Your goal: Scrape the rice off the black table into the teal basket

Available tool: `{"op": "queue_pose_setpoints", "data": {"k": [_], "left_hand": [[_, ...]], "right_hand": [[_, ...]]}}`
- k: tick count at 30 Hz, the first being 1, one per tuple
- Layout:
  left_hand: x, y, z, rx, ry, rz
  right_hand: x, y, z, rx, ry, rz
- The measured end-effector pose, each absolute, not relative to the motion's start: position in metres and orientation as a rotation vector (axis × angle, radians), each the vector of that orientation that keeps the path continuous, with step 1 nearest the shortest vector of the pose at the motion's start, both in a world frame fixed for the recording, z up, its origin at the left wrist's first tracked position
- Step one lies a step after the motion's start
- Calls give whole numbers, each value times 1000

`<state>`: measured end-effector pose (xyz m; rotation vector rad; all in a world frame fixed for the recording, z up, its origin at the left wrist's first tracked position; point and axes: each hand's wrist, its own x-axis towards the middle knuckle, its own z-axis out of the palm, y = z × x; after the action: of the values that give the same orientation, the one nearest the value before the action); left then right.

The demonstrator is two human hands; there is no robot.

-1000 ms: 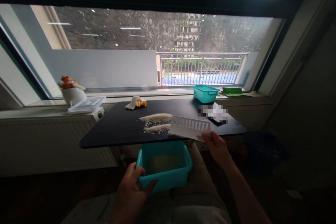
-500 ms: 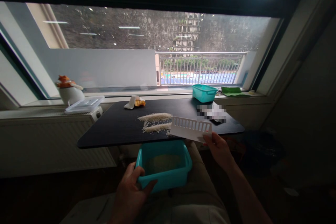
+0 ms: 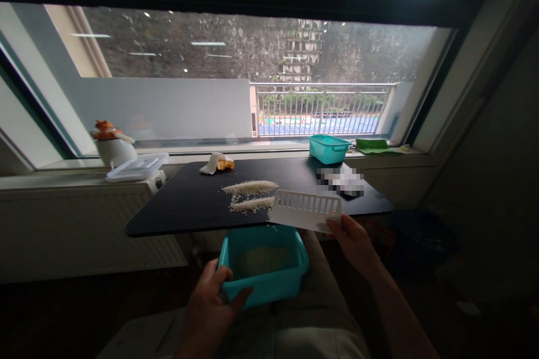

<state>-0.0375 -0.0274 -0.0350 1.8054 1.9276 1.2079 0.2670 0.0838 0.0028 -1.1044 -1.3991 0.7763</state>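
– What's in the right hand (image 3: 356,241) on your feed?
– I see its fingers (image 3: 349,224) pinched around the right end of a white slotted scraper (image 3: 298,215), the rest stretching left from them.
– And the rice (image 3: 251,187)?
– Two ridges lie on the black worktop (image 3: 181,199), left of those fingers and well apart from them; the scraper overlaps the near ridge's end in my view, touching or not I can't tell.
– And the left hand (image 3: 213,298)?
– Its fingers are closed over the near left corner of a turquoise tub (image 3: 273,289), thumb against the outer wall, a pale heap (image 3: 263,261) inside
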Motion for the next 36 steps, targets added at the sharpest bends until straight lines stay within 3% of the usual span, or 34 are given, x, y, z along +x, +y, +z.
{"op": "queue_pose_setpoints", "data": {"k": [36], "left_hand": [[-37, -29, -34, 1830, 1927, 1247]], "right_hand": [[239, 91, 9, -1019, -1423, 898]]}}
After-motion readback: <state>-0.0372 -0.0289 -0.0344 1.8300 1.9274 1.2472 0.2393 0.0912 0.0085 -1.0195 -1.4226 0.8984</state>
